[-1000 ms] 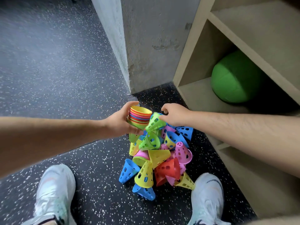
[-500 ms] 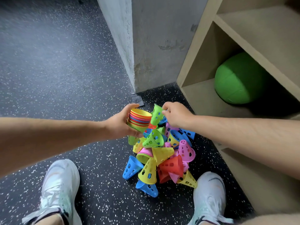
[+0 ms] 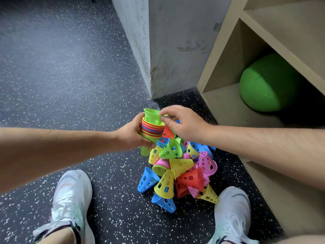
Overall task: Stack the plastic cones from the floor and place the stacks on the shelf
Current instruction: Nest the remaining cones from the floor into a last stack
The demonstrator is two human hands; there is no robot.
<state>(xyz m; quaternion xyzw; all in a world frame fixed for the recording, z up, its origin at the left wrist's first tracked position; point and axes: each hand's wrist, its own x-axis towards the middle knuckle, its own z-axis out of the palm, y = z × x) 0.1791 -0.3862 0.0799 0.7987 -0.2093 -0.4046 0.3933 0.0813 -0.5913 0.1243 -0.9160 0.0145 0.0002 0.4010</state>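
At frame centre, the left hand is gripping the nested stack around its rims. The right hand is pinching a green cone by its rim at the stack's top. The cones are judged to be light, thin, perforated plastic, slightly flexible and slick, so a rim hold suits them. The loose pile is lying on the floor below centre, between white shoes. At right, a green ball is occupying part of the shelf.

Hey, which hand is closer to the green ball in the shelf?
Right. The right hand, pinching a green cone, is left of the green ball; the left hand, gripping the stack, is farther left.
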